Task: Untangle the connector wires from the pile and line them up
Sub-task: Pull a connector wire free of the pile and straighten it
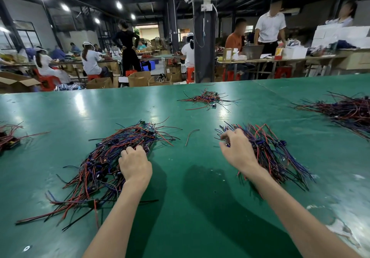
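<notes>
Bare forearms reach in from the bottom edge over the glossy green bench (pixel 190 187). Left hand (pixel 135 165) knuckles-up, fingers curled down into the right edge of the tangled heap of red, blue and black connector wires (pixel 96 169); grip closed among the strands, fingertips buried, so which wires it has cannot be told. Heap sprawls left of centre, loose ends fanning toward the near left corner, small dark connectors scattered through it. Right hand (pixel 238 149) rests on the left side of the straighter bundle of red, blue and black wires (pixel 278 155), fingers bent, thumb and forefinger pinched on strands at the bundle's far left edge. This bundle lies right of centre, wires running roughly parallel, far-left to near-right. Single loose reddish wire (pixel 191 135) lies alone on the bench between the two piles, touching neither. Farther back, a small scattered wire cluster (pixel 208 98); a larger dark wire pile (pixel 346 111) at the right edge; another wire pile (pixel 10 135) cut off at the left edge. Beyond the bench: people seated at work benches, red stools, open cardboard boxes.
</notes>
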